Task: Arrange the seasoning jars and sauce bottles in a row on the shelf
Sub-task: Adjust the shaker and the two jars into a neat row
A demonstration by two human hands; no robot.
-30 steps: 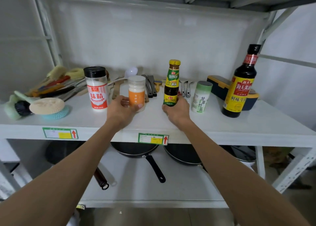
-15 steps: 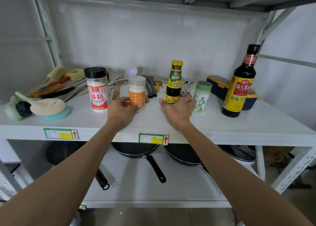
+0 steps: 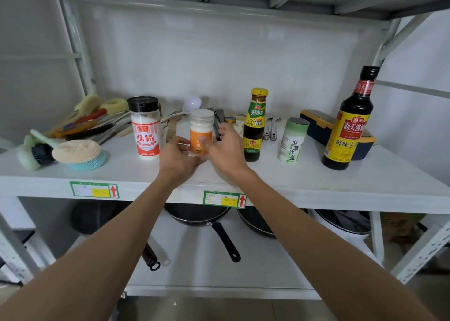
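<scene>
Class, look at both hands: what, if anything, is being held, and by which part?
The left hand holds the orange-labelled jar low on its body, near the base. The right hand reaches in, blurred; whether it grips the jar cannot be told.

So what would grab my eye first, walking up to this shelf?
Probably both hands meeting at the middle of the white shelf: the left hand and right hand are around the small orange-labelled jar. Next, the tall dark soy sauce bottle at the far right, towering over the other jars.

orange-labelled jar (image 3: 201, 135), red-striped white jar (image 3: 145, 131), yellow-labelled dark bottle (image 3: 348, 126)
</scene>
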